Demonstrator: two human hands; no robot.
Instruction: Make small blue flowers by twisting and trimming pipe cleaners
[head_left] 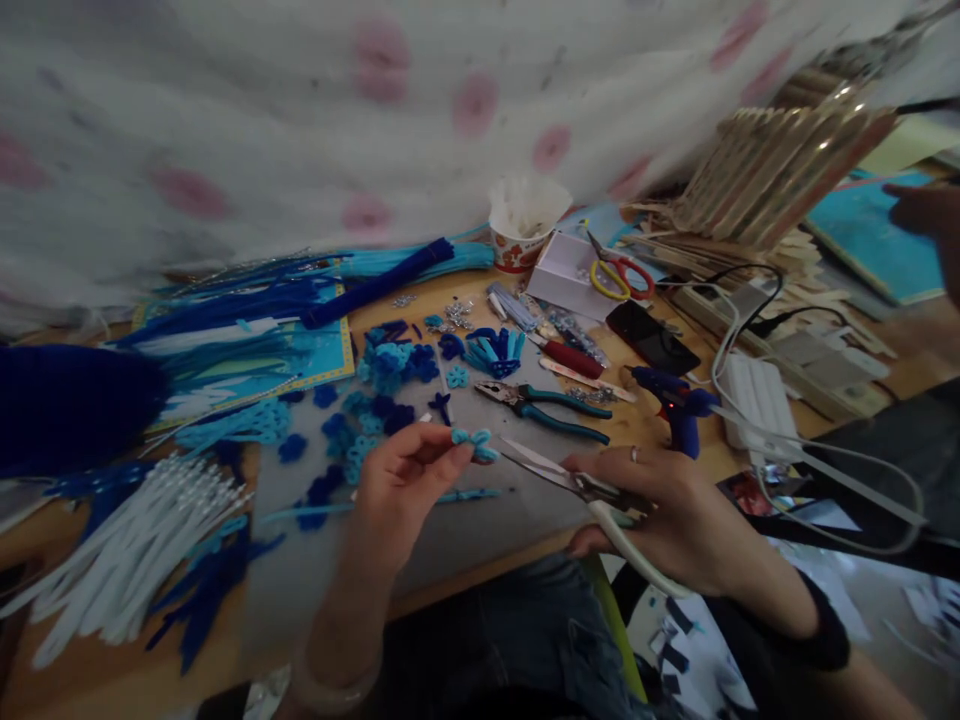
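Above the wooden tabletop (487,577), the left hand (405,490) pinches a light-blue, fuzzy looped piece (475,446), the right hand (671,510) grasping white-handled metal scissors (582,487) whose blades point leftward, tips just beside it.

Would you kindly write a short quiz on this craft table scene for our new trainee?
1. True or false: the right hand is holding the glue gun.
2. What does the left hand pinch?
A) a paper cup
B) a light-blue fuzzy piece
C) a black phone
3. Fill in: the pliers on the table have ____ handles.

Key: 1. False, it holds scissors; 2. B; 3. teal.
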